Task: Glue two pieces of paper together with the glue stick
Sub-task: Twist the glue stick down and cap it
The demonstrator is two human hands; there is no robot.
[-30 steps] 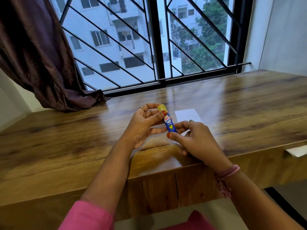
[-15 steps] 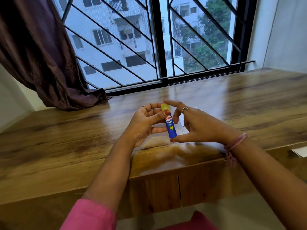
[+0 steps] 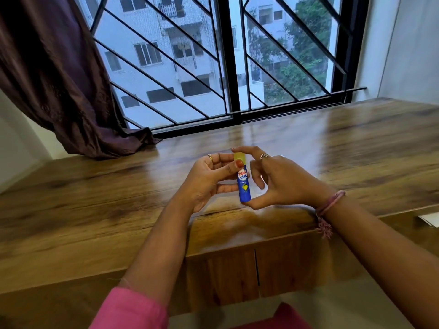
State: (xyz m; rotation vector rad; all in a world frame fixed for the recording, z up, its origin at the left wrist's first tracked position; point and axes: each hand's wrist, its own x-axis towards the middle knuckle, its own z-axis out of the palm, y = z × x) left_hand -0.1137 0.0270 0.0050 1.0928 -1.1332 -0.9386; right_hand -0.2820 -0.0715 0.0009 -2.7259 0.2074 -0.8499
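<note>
A blue glue stick (image 3: 243, 186) with a yellow cap stands upright above the wooden desk (image 3: 95, 210). My left hand (image 3: 209, 181) grips its barrel, thumb pressed just below the cap. My right hand (image 3: 280, 181) spans the stick: the forefinger rests on top of the yellow cap and the thumb touches the bottom end. The white paper on the desk is almost fully hidden behind my right hand; only a pale blurred sliver shows near its knuckles.
A window with black bars (image 3: 228, 67) runs along the desk's far edge. A dark curtain (image 3: 54, 79) hangs at the left and drapes onto the desk. Another white paper (image 3: 430, 220) lies on a lower ledge at the right edge.
My right hand has risen from the stick's lower end to span it, forefinger on the cap and thumb under the base. It now covers the paper on the desk. My left hand keeps its grip.
</note>
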